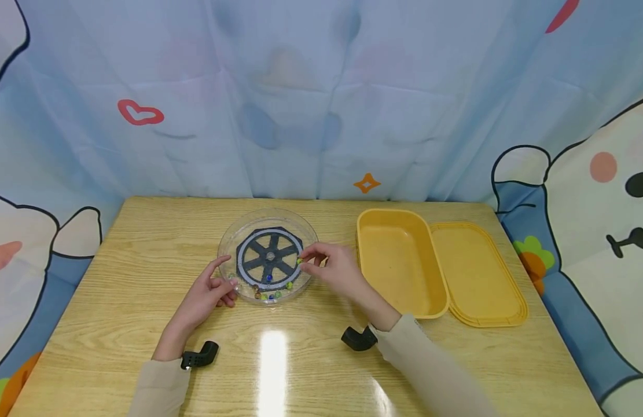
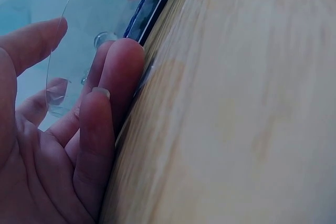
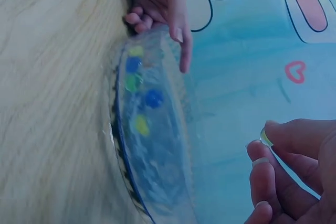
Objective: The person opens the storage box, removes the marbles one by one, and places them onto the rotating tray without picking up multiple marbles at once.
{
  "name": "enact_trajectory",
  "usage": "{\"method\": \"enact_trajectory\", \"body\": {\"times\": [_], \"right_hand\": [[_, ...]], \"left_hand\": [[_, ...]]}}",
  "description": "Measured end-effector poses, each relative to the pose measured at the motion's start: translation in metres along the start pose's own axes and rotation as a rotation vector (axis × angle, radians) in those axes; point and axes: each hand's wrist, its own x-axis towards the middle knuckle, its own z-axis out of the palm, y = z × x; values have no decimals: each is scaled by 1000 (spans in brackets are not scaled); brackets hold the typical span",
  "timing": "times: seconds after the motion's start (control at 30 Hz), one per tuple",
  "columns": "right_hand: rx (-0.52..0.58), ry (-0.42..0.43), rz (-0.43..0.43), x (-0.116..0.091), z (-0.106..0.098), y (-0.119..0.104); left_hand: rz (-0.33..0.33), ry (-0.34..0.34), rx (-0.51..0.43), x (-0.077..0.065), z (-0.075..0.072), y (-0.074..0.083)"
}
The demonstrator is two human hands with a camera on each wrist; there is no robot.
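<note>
A round clear dish (image 1: 230, 237) with a dark six-spoked wheel pattern (image 1: 258, 255) in its base stands on the table. Against its left edge rests my left hand (image 1: 198, 301), index finger and thumb spread along the rim, other fingers bent. My right hand (image 1: 342, 269) pinches a small clear marble with yellow-green in it (image 3: 265, 137) between thumb and fingertips, at the dish's right side. Several glass marbles lie toward the front of the dish, among them a blue marble (image 1: 269, 278) and a yellow-green marble (image 1: 289, 285).
To the right sits a yellow plastic box (image 1: 399, 260), with nothing seen inside. Its flat yellow lid (image 1: 480, 275) lies beside it on the wooden table (image 1: 160, 243). Behind the table hangs a light-blue patterned curtain (image 1: 300, 156).
</note>
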Motion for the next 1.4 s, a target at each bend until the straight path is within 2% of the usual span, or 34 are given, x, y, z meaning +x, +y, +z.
{"method": "enact_trajectory", "body": {"times": [0.23,0.73,0.9,1.13,1.4], "right_hand": [[51,-20,50,1,13,0],[73,-57,75,2,16,5],[92,-56,79,1,14,7],[98,-38,135,-1,6,6],[81,-7,139,-4,-4,10]], "left_hand": [[-5,-4,-4,0,0,0],[-6,-18,-41,2,1,2],[-5,-18,-42,1,0,2],[-6,-15,-31,0,0,4],[-29,-9,-22,-1,1,7]]}}
